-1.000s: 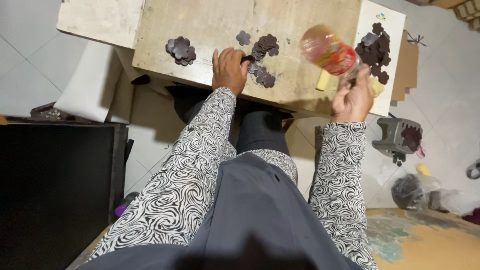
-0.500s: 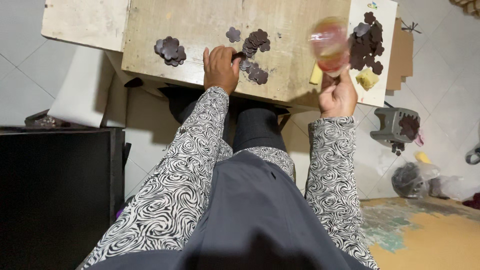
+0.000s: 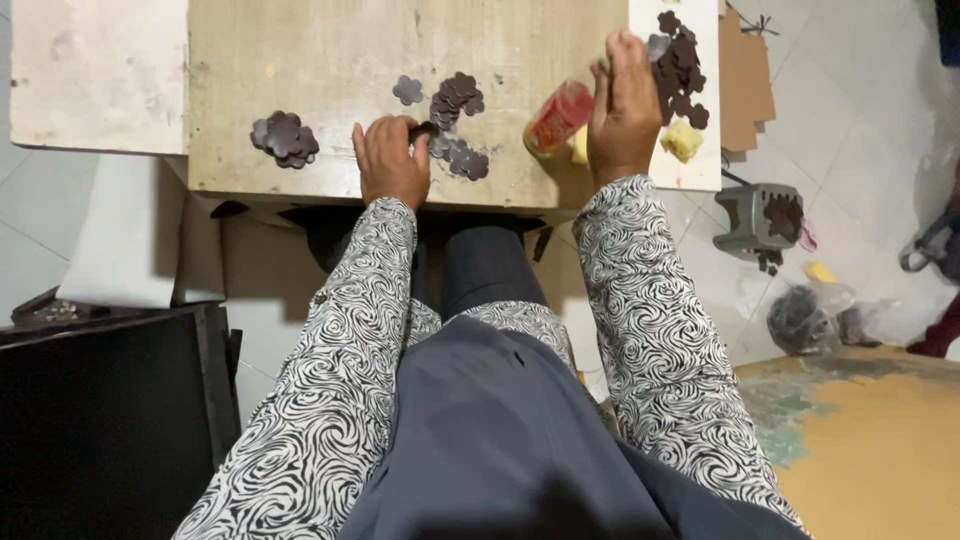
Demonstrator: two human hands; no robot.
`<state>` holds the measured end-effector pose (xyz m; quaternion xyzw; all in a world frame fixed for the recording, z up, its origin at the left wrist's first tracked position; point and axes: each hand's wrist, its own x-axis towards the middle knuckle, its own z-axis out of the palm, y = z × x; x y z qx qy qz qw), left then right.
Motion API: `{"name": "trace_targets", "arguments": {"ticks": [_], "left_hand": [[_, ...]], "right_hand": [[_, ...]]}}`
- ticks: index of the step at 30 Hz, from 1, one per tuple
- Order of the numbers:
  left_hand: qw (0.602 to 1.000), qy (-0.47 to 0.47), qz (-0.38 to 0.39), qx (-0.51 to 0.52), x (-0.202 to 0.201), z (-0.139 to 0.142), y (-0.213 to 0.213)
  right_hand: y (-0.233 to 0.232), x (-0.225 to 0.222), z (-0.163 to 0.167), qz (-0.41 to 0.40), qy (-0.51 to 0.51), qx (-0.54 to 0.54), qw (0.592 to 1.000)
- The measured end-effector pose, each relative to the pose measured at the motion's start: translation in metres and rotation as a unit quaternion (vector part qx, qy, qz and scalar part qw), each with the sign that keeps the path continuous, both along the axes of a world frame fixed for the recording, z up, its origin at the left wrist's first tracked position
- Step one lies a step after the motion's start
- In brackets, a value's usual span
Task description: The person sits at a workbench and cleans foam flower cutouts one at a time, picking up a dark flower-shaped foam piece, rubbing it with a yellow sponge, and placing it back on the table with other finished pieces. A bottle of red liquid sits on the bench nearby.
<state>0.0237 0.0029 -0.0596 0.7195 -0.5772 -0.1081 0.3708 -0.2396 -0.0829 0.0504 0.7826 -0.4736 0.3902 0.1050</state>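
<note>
Two hands: left hand (image 3: pixel 392 160), right hand (image 3: pixel 624 108). One red-and-yellow bottle (image 3: pixel 560 115). One wooden board (image 3: pixel 330 60). One white board (image 3: pixel 700 172) at right. Dark flower-shaped cutouts in four groups: one stack (image 3: pixel 284 138) at left, one single piece (image 3: pixel 407 90), one loose cluster (image 3: pixel 456 98) of roughly a dozen, exact count unclear, one pile (image 3: pixel 682 62) on white board, overlapping, cannot count. One yellow sponge piece (image 3: pixel 683 141). One grey tool (image 3: pixel 764 216) on floor.

Partly hidden and blurred
Blurred red-orange plastic bottle (image 3: pixel 560 115), half covered by right hand (image 3: pixel 625 105); dark flower-shaped piece under left hand (image 3: pixel 392 160) fingertips.
</note>
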Motion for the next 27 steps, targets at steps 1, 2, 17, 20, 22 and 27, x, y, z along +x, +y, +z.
{"name": "trace_targets", "arguments": {"ticks": [1, 2, 17, 20, 22, 27], "left_hand": [[1.0, -0.003, 0.0, -0.006, 0.0, 0.0, 0.0], [1.0, -0.006, 0.001, -0.01, 0.0, -0.001, -0.001], [0.998, 0.014, 0.007, -0.058, 0.004, 0.004, 0.0], [0.997, 0.039, 0.011, -0.07, 0.007, 0.007, 0.002], [0.995, 0.069, 0.022, -0.064, 0.011, 0.008, 0.006], [0.978, 0.172, 0.09, -0.072, 0.017, 0.007, 0.018]], "right_hand": [[0.0, 0.0, -0.002, 0.0, 0.027, -0.007, 1.0], [0.0, -0.001, -0.002, 0.008, -0.01, 0.024, 1.0], [0.019, -0.001, 0.01, 0.044, 0.086, -0.01, 0.995], [0.024, -0.001, 0.016, 0.051, 0.092, -0.006, 0.994], [0.027, 0.001, 0.02, 0.054, 0.092, -0.007, 0.994], [0.044, 0.014, 0.031, 0.065, -0.028, -0.019, 0.997]]}}
